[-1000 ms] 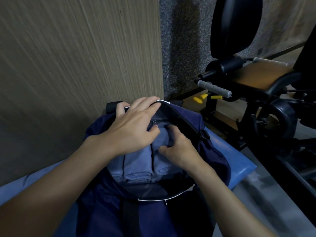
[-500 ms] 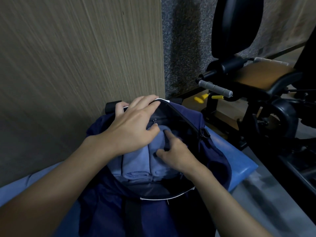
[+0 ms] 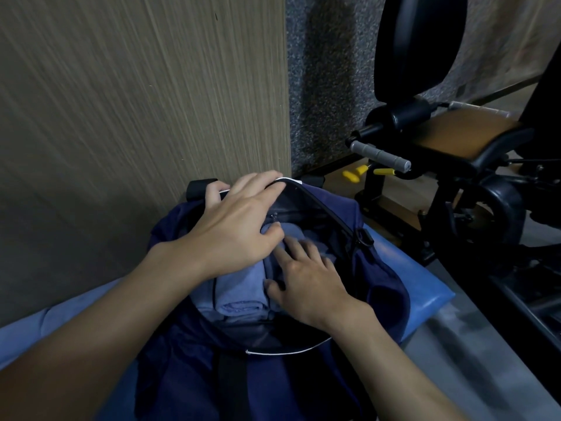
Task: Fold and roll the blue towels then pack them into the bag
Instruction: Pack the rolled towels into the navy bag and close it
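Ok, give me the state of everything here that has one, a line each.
Bag: open, mouth unzipped, standing on the blue pad.
Towels: rolled, packed side by side inside the bag.
Left hand: fingers over the bag's far rim, thumb on a towel.
Right hand: flat, open, pressing on the towels.

Navy bag (image 3: 379, 287) with white-piped rim, mouth wide open toward the camera, lying on a blue padded surface against a wall. Rolled light-blue towels (image 3: 239, 296) packed inside side by side, spiral ends facing the opening, partly hidden under both hands; exact number unclear.
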